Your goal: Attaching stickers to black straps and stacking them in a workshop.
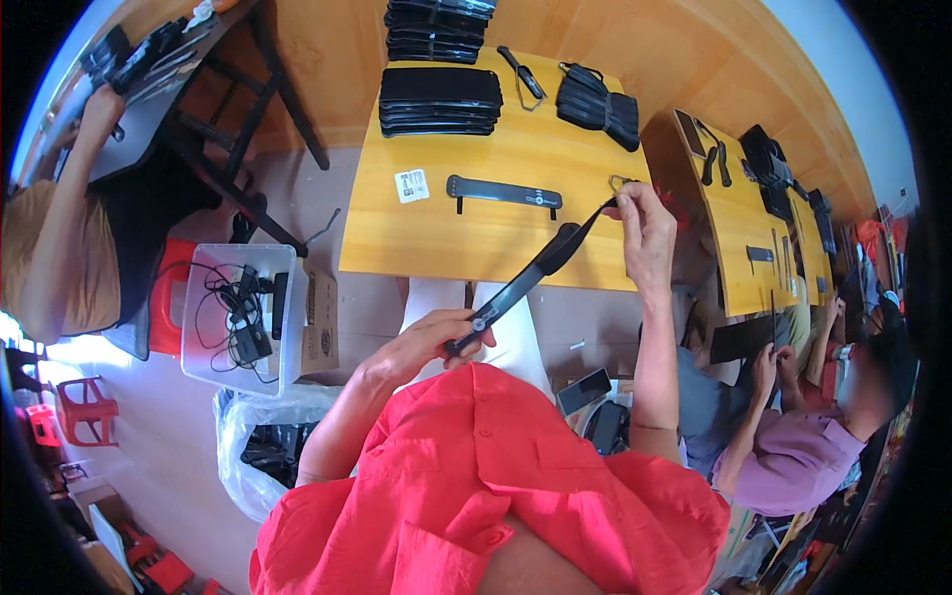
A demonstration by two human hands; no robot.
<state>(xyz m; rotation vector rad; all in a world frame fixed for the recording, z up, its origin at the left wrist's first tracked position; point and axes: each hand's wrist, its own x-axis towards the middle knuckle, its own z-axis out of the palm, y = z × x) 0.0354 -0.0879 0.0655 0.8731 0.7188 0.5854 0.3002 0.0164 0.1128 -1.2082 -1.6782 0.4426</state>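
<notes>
A long black strap (535,268) stretches diagonally between my two hands above the front edge of the yellow table (436,238). My left hand (436,337) grips the strap's lower end, close to my red shirt. My right hand (640,223) pinches its upper end by the table's right edge, next to a small metal ring (620,182). Another black strap (504,193) lies flat in the middle of the table, beside a small white label card (411,184).
Stacks of black flat pieces (439,101) and a bundle of black straps (598,104) sit at the table's far side. A clear bin with cables (238,317) and a plastic bag (260,441) stand at left. Other people work at the left and at the right.
</notes>
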